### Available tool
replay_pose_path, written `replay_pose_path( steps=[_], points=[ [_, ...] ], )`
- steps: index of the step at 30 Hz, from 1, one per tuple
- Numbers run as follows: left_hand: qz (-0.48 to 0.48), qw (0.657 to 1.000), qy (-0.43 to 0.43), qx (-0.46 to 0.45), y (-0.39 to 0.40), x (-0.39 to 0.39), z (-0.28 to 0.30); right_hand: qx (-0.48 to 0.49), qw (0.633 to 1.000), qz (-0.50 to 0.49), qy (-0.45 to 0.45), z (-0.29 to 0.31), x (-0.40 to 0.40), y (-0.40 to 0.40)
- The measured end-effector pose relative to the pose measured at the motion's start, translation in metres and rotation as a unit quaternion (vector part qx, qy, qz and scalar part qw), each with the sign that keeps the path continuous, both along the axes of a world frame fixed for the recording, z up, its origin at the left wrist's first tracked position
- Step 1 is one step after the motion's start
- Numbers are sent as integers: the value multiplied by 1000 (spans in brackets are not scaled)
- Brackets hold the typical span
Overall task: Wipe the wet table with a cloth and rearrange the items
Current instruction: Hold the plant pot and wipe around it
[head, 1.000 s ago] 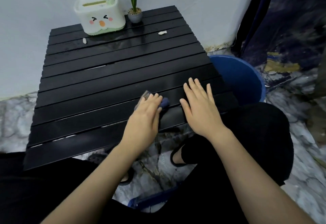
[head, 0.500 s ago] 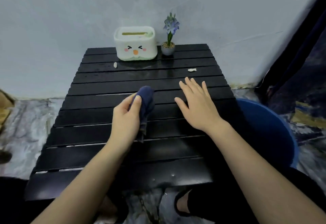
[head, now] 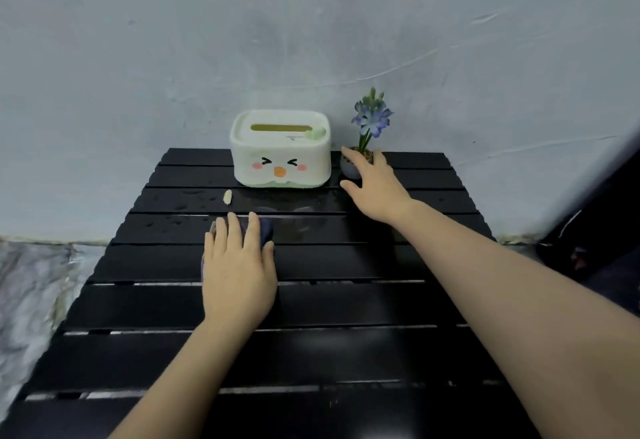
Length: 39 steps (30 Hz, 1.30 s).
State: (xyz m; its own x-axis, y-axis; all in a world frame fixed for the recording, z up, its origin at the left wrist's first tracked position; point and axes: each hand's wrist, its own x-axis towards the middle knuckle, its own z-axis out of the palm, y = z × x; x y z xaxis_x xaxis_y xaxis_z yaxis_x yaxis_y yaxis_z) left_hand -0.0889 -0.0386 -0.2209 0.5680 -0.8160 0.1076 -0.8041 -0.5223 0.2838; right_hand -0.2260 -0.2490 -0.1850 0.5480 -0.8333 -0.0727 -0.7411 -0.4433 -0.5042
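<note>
A black slatted table (head: 346, 352) fills the lower view, with water drops on its far slats. My left hand (head: 239, 272) lies flat on a dark blue cloth (head: 265, 229), pressing it onto the table's middle. My right hand (head: 375, 184) reaches to the far edge, its fingers spread around a small grey pot with a blue flower (head: 370, 120); the fingertips touch the pot's rim. A white tissue box (head: 280, 153) with a cartoon face stands left of the pot.
A small pale scrap (head: 227, 196) lies on the wet slat in front of the tissue box. A grey wall stands right behind the table. Marbled floor (head: 31, 283) shows at left, dark fabric at far right.
My left hand went from holding the cloth raised to pressing it flat, farther up the table. My right hand left the slats and reached to the flower pot. The view tilted up.
</note>
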Motion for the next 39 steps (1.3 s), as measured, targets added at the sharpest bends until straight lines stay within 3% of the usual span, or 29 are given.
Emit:
replay_pose_path(
  steps=[3, 8, 15, 18, 21, 23, 27, 30, 33, 36, 38, 39],
  points=[
    [51, 998, 3, -33, -22, -13, -4, -9, 998, 23, -52, -5, -1, -16],
    [79, 996, 32, -15, -71, -52, 1, -37, 993, 57, -93, -3, -25, -32],
    [-22, 998, 55, -17, -98, -101, 2, -112, 983, 40, -140, 29, -64, -50],
    [-63, 987, 143, -44, -106, -107, 14, -120, 982, 43, -138, 38, -71, -52],
    [-32, 953, 240, -183, -119, -94, 27, -115, 981, 54, -148, 42, -72, -53],
    [-27, 953, 193, -231, -126, -90, 25, -112, 979, 59, -159, 46, -71, -53],
    [-12, 996, 49, -70, -140, -108, -4, -113, 976, 67, -174, 51, -70, -55],
    [11, 998, 57, -9, -160, -119, -2, -113, 975, 75, -179, 52, -71, -57],
    [-55, 997, 54, -31, -177, -135, 5, -116, 974, 79, -179, 54, -72, -59],
    [-217, 958, 172, -76, -178, -149, 12, -111, 973, 75, -187, 54, -75, -61],
    [-231, 924, 273, -138, -183, -140, 20, -111, 973, 72, -191, 54, -77, -63],
    [-209, 921, 274, -182, -188, -131, 23, -111, 973, 71, -192, 55, -78, -64]
  ],
)
